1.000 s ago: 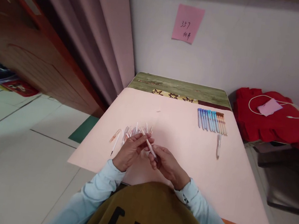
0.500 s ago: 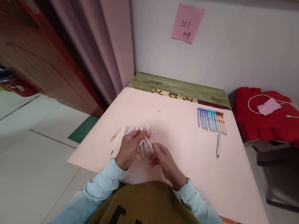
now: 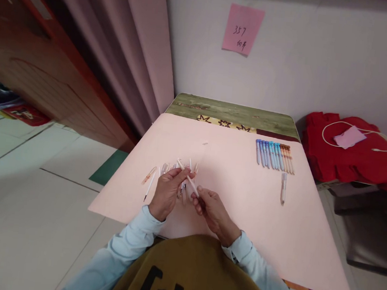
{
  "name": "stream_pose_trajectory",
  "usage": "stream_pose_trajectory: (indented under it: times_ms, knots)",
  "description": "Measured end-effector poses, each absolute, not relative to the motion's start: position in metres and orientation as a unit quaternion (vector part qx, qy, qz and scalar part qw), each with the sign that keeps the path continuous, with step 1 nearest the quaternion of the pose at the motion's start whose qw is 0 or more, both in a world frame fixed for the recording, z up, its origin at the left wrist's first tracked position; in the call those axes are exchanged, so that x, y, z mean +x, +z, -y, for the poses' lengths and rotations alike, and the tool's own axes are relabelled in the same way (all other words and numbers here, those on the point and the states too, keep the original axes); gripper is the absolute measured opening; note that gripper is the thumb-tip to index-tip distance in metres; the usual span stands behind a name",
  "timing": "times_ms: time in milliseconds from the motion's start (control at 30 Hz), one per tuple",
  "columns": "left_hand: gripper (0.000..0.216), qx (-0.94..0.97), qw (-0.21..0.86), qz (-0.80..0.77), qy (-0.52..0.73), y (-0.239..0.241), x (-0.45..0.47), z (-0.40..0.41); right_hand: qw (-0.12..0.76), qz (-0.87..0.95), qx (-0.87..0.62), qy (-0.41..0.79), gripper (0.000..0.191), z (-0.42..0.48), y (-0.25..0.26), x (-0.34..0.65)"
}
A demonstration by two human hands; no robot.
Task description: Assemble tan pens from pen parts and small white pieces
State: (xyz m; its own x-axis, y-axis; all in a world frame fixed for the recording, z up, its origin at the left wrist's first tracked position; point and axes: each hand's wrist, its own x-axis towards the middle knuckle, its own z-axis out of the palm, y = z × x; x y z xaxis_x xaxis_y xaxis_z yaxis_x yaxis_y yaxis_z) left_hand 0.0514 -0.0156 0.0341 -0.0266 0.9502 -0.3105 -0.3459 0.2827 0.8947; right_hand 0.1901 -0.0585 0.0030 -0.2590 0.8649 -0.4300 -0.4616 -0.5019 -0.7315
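My left hand (image 3: pixel 168 191) pinches the upper part of a thin white pen (image 3: pixel 187 179) that slants across the gap between my hands. My right hand (image 3: pixel 211 207) closes its fingers on the pen's lower end. Both hands hover just above a pink sheet (image 3: pixel 230 186) covering the table. A heap of loose pen parts (image 3: pixel 173 169) lies right behind my left hand. A single refill (image 3: pixel 149 185) lies to its left.
A row of several finished blue and orange pens (image 3: pixel 274 156) lies at the far right of the sheet, with one white pen (image 3: pixel 283 188) below it. A red cloth with a cable (image 3: pixel 352 148) sits to the right. A pink note (image 3: pixel 243 29) hangs on the wall.
The pen's upper end has shifted a little left and up, toward the heap. My right hand has slid down slightly along the pen.
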Motion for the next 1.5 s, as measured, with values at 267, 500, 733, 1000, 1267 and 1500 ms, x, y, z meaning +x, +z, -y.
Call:
stream_pose_trajectory:
  times_ms: [267,500,733,1000,1267,1500]
  knots:
    - [0.030,0.304,0.622,-0.504,0.516,0.034,0.051,0.016,0.383,0.210,-0.411,0.800,0.057,0.059,0.003,0.189]
    - [0.028,0.262,0.620,-0.496,0.548,0.031,0.053,0.021,0.492,0.285,-0.467,0.678,0.044,0.060,-0.003,0.189]
    - [0.031,0.258,0.625,-0.500,0.541,0.035,0.051,0.021,0.391,0.249,-0.464,0.754,0.063,0.061,-0.001,0.187]
    - [0.032,0.255,0.627,-0.500,0.541,0.035,0.050,0.022,0.452,0.223,-0.430,0.749,0.051,0.062,0.000,0.189]
    - [0.035,0.262,0.573,-0.520,0.577,0.031,0.037,0.012,0.446,0.269,-0.454,0.723,0.042,0.062,-0.008,0.190]
    - [0.035,0.380,0.456,-0.608,0.527,0.018,-0.006,0.000,0.465,0.332,-0.542,0.617,0.033,0.059,-0.021,0.200]
